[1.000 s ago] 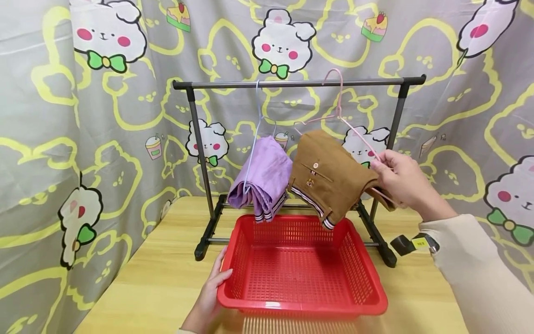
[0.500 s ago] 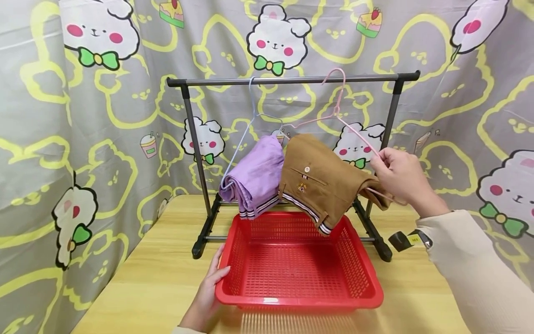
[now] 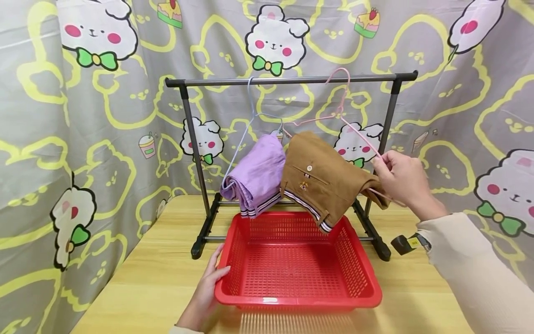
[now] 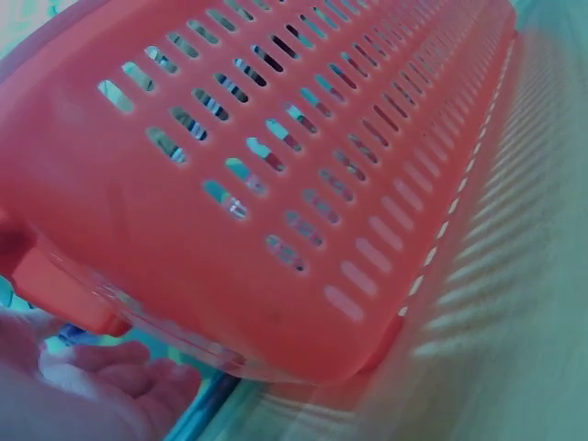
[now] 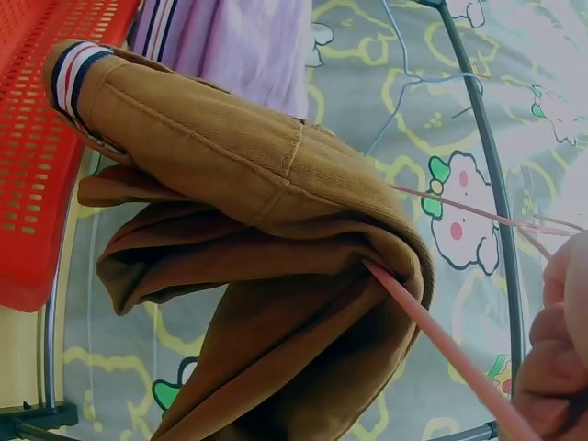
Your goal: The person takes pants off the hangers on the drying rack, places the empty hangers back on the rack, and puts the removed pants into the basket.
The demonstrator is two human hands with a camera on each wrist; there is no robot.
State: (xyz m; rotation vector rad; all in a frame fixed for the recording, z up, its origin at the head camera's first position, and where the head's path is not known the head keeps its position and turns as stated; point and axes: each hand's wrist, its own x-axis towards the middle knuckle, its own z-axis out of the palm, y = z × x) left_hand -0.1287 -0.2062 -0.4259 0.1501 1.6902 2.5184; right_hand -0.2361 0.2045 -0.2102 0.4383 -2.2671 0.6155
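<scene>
right wrist view: brown trousers (image 5: 230,147) cut off below — purple garment (image 5: 262,60) above

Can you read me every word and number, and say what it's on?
No words or numbers here are clear enough to read.
Yellow label beside the right sleeve: dark marks, too small and blurred to read.
Little emblem on the brown trousers: too small to tell any letters.

Brown trousers (image 3: 323,174) over pink hanger (image 3: 340,110)
</scene>
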